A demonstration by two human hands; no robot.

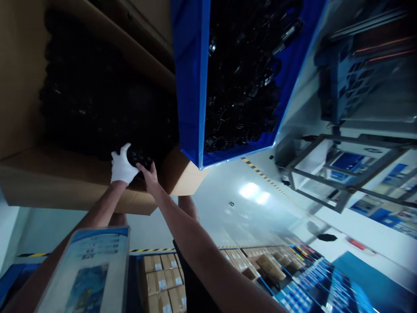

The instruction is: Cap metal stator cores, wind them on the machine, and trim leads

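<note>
My left hand (123, 167), in a white glove, is inside the near edge of a large cardboard box (74, 182). Its fingers curve round the left end of a dark black part (140, 157). My bare right hand (150, 175) grips the right end of that part with thumb and fingers. The part looks short and ribbed, but its exact kind is too dark to make out. Beyond both hands, a heap of black parts (97, 95) fills the box; single pieces there are hard to tell apart.
A blue plastic bin (192, 87) full of shiny black ring-like parts (241, 82) stands against the box's right side. Metal-framed carts (339, 187) stand at right. Stacked cartons (164, 278) are behind me. A badge in a clear holder (86, 269) hangs before my body.
</note>
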